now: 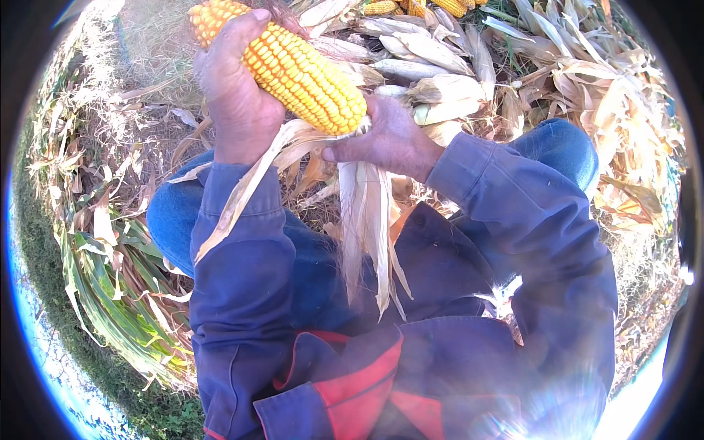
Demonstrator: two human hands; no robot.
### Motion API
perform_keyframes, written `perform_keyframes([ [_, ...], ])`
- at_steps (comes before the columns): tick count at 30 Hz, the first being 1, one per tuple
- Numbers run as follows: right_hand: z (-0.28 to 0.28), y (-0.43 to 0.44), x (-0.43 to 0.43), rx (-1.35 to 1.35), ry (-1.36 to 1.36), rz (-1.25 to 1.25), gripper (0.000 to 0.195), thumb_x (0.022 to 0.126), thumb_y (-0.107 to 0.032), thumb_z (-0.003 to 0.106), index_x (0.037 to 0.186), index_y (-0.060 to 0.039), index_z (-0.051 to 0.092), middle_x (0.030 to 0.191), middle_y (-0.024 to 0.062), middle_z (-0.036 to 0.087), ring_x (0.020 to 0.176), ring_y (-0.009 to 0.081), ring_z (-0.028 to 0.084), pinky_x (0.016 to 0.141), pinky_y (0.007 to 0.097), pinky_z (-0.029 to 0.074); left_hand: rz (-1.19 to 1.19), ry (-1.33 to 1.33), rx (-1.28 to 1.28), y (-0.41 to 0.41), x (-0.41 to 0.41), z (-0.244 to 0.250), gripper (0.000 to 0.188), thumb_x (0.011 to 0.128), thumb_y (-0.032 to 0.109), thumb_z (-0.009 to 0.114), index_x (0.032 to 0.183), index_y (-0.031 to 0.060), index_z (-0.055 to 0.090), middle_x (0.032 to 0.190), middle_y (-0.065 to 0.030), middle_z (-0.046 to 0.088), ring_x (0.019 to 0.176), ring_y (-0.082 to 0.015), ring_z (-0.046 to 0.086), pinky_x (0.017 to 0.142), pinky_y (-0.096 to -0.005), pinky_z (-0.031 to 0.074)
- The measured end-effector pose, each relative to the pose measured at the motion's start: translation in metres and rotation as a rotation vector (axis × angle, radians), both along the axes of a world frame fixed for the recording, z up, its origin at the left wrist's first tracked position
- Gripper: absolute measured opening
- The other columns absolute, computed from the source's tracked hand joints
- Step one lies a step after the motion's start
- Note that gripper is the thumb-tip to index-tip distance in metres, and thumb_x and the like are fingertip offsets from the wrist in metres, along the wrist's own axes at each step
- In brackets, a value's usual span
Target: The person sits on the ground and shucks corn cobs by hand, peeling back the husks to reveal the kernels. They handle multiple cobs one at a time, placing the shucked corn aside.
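A bare yellow ear of corn (305,77) lies slantwise between my two hands at the upper middle of the head view. My left hand (236,88) is wrapped around its upper part, with the tip sticking out past the fingers. At the ear's base, my right hand (385,132) grips the stalk end and the peeled-back husk, its thumb under the base. Dry pale husk leaves (366,220) hang from there over my lap, and one long strip (242,203) crosses my left sleeve.
Beyond my hands lies a pile of ears still in dry husks (429,71), with several husked yellow ears (451,5) at the top edge. Loose husks (610,99) are heaped at the right. Green and dry corn leaves (121,280) lie at the left. My bent knees (561,148) flank the work.
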State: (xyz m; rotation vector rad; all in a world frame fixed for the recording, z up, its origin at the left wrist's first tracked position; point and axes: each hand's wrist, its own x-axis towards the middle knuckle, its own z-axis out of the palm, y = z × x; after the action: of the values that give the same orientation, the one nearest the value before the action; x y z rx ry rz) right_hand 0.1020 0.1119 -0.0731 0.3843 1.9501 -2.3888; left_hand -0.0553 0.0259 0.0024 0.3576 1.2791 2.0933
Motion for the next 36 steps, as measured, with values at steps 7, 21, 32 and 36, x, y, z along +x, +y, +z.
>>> perform_keyframes([
  [7,-0.006,-0.012,0.004,0.065,0.056,-0.241,0.047,0.075,-0.020,0.082,0.114,-0.0002,0.065,0.105,0.0099,0.072,0.097,0.0180,0.067,0.091,0.0311,0.050,0.102,0.236,-0.068,0.012,0.029,0.001,0.021,0.087,0.010,0.060,0.101,-0.0044,0.057,0.090,-0.0155,0.064,0.075,-0.0233,0.068,0.071,-0.0376,0.061],
  [21,-0.013,-0.019,0.015,0.345,-0.094,-0.112,0.049,0.075,-0.034,0.077,0.116,-0.0093,0.066,0.102,0.0123,0.072,0.093,0.0238,0.070,0.083,0.0326,0.053,0.213,0.459,-0.234,0.013,0.053,-0.005,0.013,0.080,0.001,0.066,0.089,-0.0078,0.063,0.078,-0.0134,0.067,0.066,-0.0208,0.069,0.063,-0.0319,0.057],
  [32,-0.027,0.002,0.006,0.441,-0.179,-0.116,0.044,0.072,-0.030,0.074,0.106,-0.0027,0.068,0.087,0.0197,0.070,0.080,0.0362,0.069,0.075,0.0424,0.053,0.318,0.203,-0.092,0.023,0.020,-0.031,0.008,0.076,-0.004,0.066,0.081,-0.0029,0.059,0.075,-0.0062,0.061,0.061,-0.0162,0.063,0.057,-0.0294,0.055],
  [36,-0.002,0.003,0.015,0.450,-0.191,-0.053,0.040,0.072,-0.026,0.072,0.103,-0.0007,0.068,0.086,0.0224,0.070,0.077,0.0367,0.069,0.074,0.0430,0.053,0.227,-0.040,-0.104,0.012,0.003,-0.035,0.010,0.080,0.000,0.066,0.083,-0.0078,0.061,0.076,-0.0132,0.061,0.064,-0.0258,0.067,0.061,-0.0367,0.060],
])
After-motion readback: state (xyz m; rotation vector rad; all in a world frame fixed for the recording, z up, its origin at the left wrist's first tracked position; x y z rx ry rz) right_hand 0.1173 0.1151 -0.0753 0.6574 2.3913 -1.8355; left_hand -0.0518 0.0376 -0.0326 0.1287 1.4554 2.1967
